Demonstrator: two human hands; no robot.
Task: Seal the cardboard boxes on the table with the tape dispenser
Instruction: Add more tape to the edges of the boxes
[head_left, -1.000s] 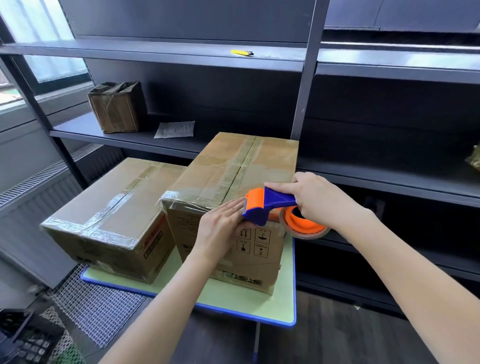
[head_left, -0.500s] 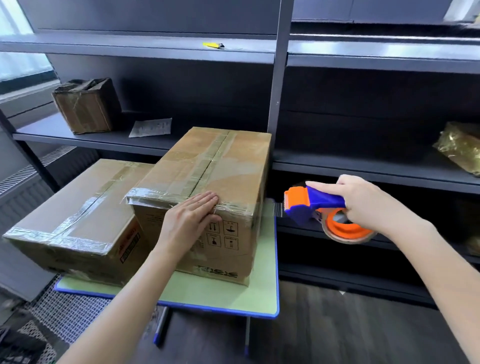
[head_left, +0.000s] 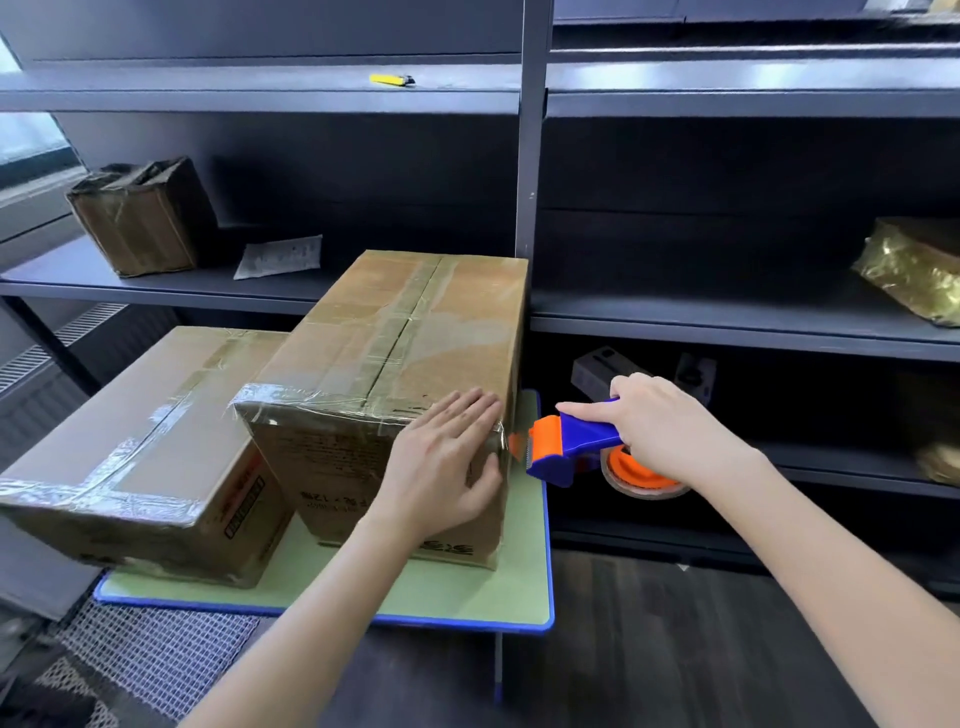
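Tape dispenser (head_left: 571, 441), blue with an orange head, hangs in the air just past the right edge of the table (head_left: 467, 592), with its head close to the near right corner of the taller box (head_left: 405, 338); whether the two touch cannot be told. The right hand (head_left: 660, 421) is wrapped round its handle with the forefinger laid along the top, and the tape roll (head_left: 639, 475) sits below that hand. The left hand (head_left: 441, 467) lies flat over the same near right corner of the taller box, fingers straight across the taped top edge and thumb down on the front face. This box stands along the table's right edge, clear tape running along its top seam and near edge. Beside it the lower box (head_left: 145, 415), also taped, overhangs the table's left edge. Behind is a dark shelf unit (head_left: 727, 322) holding a small worn box (head_left: 140, 218), a sheet of paper (head_left: 280, 255), a yellow object (head_left: 389, 79) and a gold-wrapped bundle (head_left: 914, 270).
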